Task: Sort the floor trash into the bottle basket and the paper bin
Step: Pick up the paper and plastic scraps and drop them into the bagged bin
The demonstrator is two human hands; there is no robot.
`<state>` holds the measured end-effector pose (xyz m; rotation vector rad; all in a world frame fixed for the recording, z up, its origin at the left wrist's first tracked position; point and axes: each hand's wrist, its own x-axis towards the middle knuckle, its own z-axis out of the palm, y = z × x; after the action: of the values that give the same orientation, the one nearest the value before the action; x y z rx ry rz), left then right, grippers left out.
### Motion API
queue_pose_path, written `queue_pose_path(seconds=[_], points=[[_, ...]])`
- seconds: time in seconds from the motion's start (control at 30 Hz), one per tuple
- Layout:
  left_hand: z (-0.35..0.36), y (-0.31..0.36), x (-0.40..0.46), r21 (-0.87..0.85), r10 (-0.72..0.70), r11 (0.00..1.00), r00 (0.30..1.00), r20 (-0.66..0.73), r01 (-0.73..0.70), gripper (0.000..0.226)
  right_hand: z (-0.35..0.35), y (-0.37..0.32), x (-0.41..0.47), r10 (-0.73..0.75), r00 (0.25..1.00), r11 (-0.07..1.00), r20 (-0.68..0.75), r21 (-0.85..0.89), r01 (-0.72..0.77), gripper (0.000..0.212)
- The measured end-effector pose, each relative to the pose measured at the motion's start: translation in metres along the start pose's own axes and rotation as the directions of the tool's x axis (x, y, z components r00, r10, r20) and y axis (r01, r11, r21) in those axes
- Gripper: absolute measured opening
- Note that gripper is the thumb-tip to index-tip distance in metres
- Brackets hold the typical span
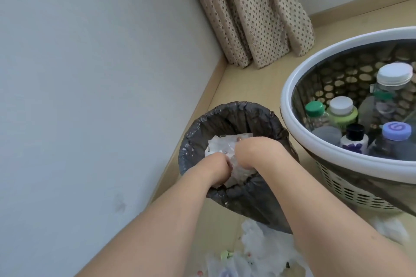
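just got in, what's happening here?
A person is sorting floor trash. Both hands, left hand and right hand, are down inside the paper bin, which is lined with a dark bag, pressing or gripping the crumpled white paper in it. To the right, the bottle basket already holds several capped bottles. More white paper scraps lie on the floor near the bin, not yet sorted.

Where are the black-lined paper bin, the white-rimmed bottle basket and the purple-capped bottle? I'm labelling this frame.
Black-lined paper bin point(227, 109): head view, far rim of the bag liner.
White-rimmed bottle basket point(299, 132): head view, near-left white rim.
Purple-capped bottle point(396, 130): head view, top of its cap.
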<state>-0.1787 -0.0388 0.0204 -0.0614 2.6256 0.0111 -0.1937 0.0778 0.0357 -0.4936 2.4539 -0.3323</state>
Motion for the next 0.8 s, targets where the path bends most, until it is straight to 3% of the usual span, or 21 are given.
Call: queue_pose_path(seconds=[0.1,0.17,0.27,0.33,0.47,0.63,0.8], points=[[-0.015,0.000,-0.001,0.017,0.019,1.000,0.999,-0.030,-0.018,0.032,-0.007,-0.002,0.004,0.043,0.999,0.999,-0.013,-0.012,-0.043,0.043],[-0.023,-0.004,-0.010,-0.030,0.012,0.999,0.993,-0.116,-0.015,0.039,-0.015,-0.008,0.000,0.028,0.999,1.000,-0.038,0.011,-0.027,0.037],[-0.031,-0.017,-0.037,-0.144,0.006,0.988,0.956,-0.294,-0.051,0.045,-0.020,-0.010,-0.002,0.030,0.981,0.997,-0.193,0.072,-0.016,0.022],[-0.031,-0.034,-0.053,-0.197,-0.013,0.978,0.916,-0.400,-0.072,0.043,-0.020,-0.017,-0.008,0.042,0.963,0.997,-0.268,0.079,-0.022,0.032],[-0.019,-0.074,-0.089,-0.221,-0.084,0.975,0.860,-0.504,-0.034,0.042,-0.008,-0.046,-0.017,-0.003,0.920,1.000,-0.392,0.008,0.007,0.072],[0.012,-0.102,-0.127,-0.236,-0.196,0.967,0.876,-0.442,0.097,0.047,-0.002,-0.058,-0.047,-0.080,0.833,0.996,-0.548,-0.069,0.050,0.076],[0.052,-0.103,-0.156,-0.286,-0.228,0.946,0.941,-0.251,0.153,0.047,0.008,-0.065,-0.068,-0.188,0.741,0.981,-0.645,-0.090,0.170,0.062]])
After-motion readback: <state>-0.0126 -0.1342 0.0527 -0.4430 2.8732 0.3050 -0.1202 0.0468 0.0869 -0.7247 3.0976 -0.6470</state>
